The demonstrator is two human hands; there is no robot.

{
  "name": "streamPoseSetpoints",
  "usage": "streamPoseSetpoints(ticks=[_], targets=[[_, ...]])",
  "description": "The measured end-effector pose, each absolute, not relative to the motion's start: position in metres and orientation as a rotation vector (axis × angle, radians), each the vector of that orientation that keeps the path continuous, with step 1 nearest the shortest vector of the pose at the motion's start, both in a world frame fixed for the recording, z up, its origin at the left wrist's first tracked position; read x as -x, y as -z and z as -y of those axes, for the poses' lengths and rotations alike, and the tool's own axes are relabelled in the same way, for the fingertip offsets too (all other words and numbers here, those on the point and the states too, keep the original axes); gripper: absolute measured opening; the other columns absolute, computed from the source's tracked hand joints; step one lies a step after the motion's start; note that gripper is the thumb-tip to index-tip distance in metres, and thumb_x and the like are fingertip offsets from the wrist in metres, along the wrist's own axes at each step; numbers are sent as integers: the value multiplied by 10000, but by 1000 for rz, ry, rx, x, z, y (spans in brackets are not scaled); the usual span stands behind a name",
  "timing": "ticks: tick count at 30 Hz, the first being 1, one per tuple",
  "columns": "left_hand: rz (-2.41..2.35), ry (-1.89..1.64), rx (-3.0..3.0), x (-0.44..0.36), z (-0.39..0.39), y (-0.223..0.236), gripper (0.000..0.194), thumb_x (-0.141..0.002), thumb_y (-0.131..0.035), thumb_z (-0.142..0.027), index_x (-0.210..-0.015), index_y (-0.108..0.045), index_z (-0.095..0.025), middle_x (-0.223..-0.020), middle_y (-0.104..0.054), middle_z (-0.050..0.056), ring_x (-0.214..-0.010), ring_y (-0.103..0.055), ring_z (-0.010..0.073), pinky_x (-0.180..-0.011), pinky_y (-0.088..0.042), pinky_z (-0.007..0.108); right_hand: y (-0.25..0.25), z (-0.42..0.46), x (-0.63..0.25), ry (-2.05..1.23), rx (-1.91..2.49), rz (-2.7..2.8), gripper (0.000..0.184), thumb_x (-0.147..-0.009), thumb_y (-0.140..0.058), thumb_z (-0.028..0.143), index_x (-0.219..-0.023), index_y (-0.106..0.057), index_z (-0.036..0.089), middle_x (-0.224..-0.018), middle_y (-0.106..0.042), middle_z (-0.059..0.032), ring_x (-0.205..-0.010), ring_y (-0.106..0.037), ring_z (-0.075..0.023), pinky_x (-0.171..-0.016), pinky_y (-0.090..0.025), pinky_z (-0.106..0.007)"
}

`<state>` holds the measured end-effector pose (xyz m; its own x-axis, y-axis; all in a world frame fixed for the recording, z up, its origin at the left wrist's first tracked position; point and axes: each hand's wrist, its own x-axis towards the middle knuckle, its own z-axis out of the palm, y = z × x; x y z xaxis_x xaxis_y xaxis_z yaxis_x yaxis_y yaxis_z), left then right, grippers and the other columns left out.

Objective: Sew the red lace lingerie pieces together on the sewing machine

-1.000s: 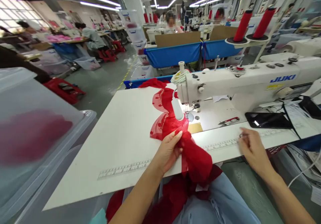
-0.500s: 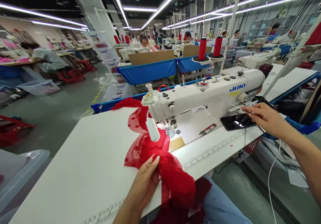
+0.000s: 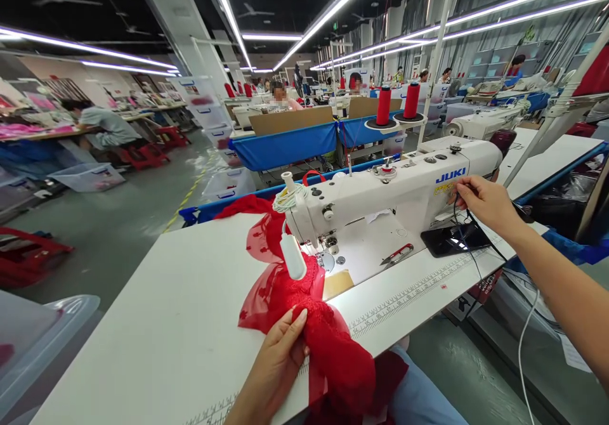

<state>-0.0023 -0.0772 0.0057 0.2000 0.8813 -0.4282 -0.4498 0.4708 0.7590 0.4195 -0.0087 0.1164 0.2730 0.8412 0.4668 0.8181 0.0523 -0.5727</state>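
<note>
My left hand point(image 3: 278, 355) is closed, thumb and fingers pinching the edge of a red lace-and-mesh fabric point(image 3: 340, 365) in front of the sewing machine. The fabric runs under the machine head and lamp, and its lower part hangs over the table edge onto my lap. My right hand point(image 3: 490, 203) is raised in front of the white sewing machine point(image 3: 371, 190), fingertips pinched on a thin black cord point(image 3: 464, 238) that hangs down across a black phone point(image 3: 451, 241). Red-handled thread snips point(image 3: 398, 255) lie on the machine bed.
A printed ruler strip point(image 3: 404, 298) runs along the front of the white table point(image 3: 157, 323). Red thread cones point(image 3: 383, 106) stand behind the machine. A clear plastic bin point(image 3: 57, 336) is at the left. Other people sit at machines farther off.
My right hand has moved from the table's front edge up and over the phone to the machine body, now with the cord in its fingers. My left hand still pinches the fabric. The view turned right.
</note>
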Motion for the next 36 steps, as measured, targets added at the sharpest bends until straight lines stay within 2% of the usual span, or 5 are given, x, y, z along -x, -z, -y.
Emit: streamPoseSetpoints(ticks=[11,22,26,30,36], targets=[[-964,-998,-508,2,76,-3,425,-523,-965,-386,-714,-668,-149,-589,-577,-35,-509,-454,61,-472,-420,184,-72,-5,-428,417,1594,1530,164,-883,-501,375,-873,-575,229,-921,-687,-111,-647,-645,-211,-698,-541,-390],[-924,-1007,-532,1,77,-3,415,-576,-945,-397,-718,-640,-154,-604,-587,-38,-524,-473,58,-492,-400,180,-72,-8,-427,666,1531,1541,285,-903,-452,433,-811,-615,218,-775,-708,-122,-742,-675,-264,-635,-504,-361],[-895,-1015,-535,0,76,-4,409,-593,-938,-397,-731,-638,-156,-618,-589,-35,-530,-474,58,-492,-382,180,-75,-1,-409,715,1657,1543,334,-934,-433,433,-850,-665,207,-1014,-713,-178,-702,-654,-280,-484,-375,-361],[-876,-1031,-532,0,76,-4,418,-602,-933,-404,-737,-624,-157,-627,-584,-34,-532,-471,59,-495,-382,183,-72,14,-396,779,1882,1541,399,-946,-343,451,-1082,-687,304,-1189,-650,-167,-621,-608,-289,-436,-268,-377],[-842,-1033,-579,0,77,-3,416,-648,-908,-419,-714,-589,-159,-615,-546,-41,-515,-429,51,-482,-345,179,-62,30,-386,741,2005,1646,621,-932,-214,491,-1534,-239,342,-1234,-595,-236,-559,-572,-343,-417,-320,-469]])
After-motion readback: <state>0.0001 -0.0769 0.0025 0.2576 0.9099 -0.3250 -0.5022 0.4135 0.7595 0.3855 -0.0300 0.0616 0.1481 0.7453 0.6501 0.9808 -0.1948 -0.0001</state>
